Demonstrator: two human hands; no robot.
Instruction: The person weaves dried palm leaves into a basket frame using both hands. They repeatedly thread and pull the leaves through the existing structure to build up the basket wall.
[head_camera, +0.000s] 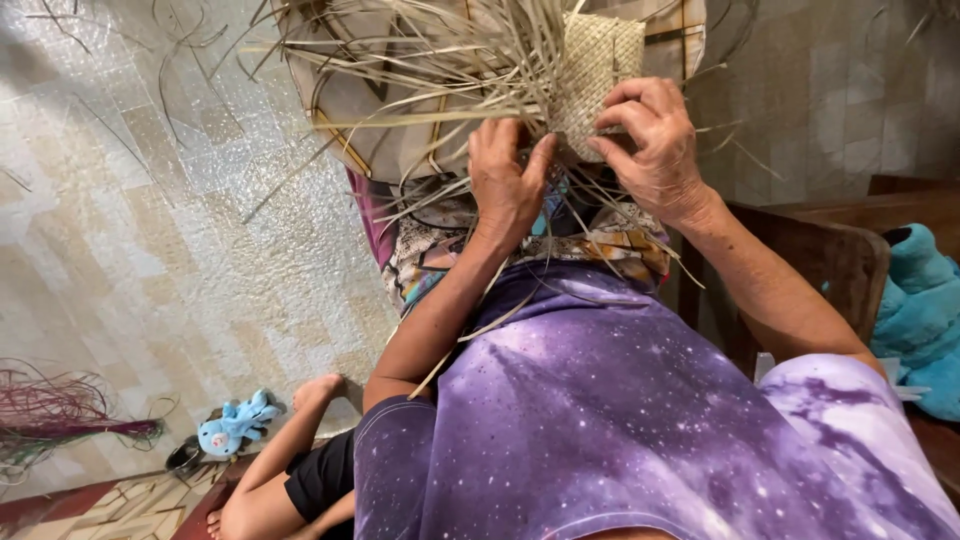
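A half-woven mat piece of pale dry leaf strips (598, 70) is held up in front of me, with many loose strips (420, 60) fanning out to the left. My left hand (508, 180) pinches several loose strips just below the woven patch. My right hand (652, 140) grips the lower right edge of the woven patch, fingers curled over it. My purple star-patterned shirt (620, 420) fills the lower part of the view.
A patterned cloth (430, 250) lies on my lap. Another person's bare leg (290, 440) shows at the lower left beside a small blue plush toy (235, 425). Dyed reddish strips (60, 420) lie on the tiled floor. A dark wooden chair (830, 250) with a teal plush (925, 310) stands at right.
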